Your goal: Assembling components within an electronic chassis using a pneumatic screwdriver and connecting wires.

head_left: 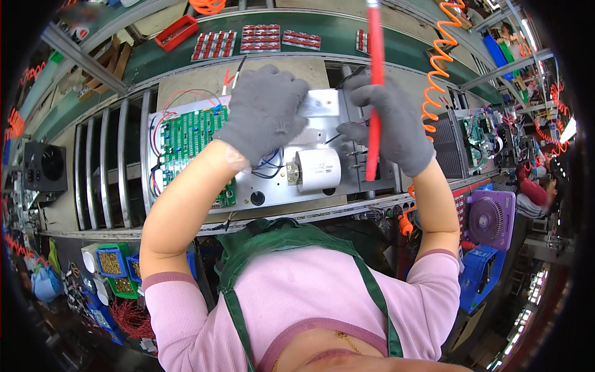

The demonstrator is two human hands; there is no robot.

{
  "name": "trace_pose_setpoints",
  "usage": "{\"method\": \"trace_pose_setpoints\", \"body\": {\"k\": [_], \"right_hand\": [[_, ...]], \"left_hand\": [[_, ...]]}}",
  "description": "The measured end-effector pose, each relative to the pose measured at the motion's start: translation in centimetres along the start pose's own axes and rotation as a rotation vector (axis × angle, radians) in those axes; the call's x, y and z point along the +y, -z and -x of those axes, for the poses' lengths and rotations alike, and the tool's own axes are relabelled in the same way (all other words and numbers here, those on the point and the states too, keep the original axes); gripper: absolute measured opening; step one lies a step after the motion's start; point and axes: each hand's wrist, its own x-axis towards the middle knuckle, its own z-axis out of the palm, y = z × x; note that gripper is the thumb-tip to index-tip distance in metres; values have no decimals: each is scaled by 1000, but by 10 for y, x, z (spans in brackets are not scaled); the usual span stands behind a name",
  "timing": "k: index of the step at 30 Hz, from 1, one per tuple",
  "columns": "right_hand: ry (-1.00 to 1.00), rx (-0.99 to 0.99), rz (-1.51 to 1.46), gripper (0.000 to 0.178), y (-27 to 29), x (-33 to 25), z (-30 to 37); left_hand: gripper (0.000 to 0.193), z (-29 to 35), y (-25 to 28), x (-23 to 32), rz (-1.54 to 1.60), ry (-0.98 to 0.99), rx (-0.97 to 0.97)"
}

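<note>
Both my hands wear grey gloves over a flat metal chassis [238,197]. My left hand [268,111] is closed, its fingertips at the left edge of a small silver metal plate [323,103], which looks slightly blurred. My right hand [396,121] is curved, thumb and fingers apart, near the right end of the chassis. A long red rod-like thing [375,74] hangs in front of its fingers; I see no grip on it. Below the plate sits a white cylindrical capacitor [319,170]. A green circuit board [189,139] with coloured wires lies left of my left hand.
Metal rollers [105,167] run beneath the chassis. Red-and-white blocks [260,38] and a red tray [176,33] lie on the far green belt. An orange coiled hose [437,68] hangs at right. A purple fan [489,219] and blue bin [481,273] stand nearer. Parts bins [111,260] stand left.
</note>
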Motion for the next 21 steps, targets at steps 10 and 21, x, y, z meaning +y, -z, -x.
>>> {"method": "trace_pose_setpoints", "body": {"k": [10,21], "right_hand": [[-170,225,-215,43,0,-5,49],[-172,138,-146,37,-13,-2,59]], "left_hand": [[17,-39,-69,32,-194,-33,-427],[16,-29,-95,21,-178,-45,-457]]}}
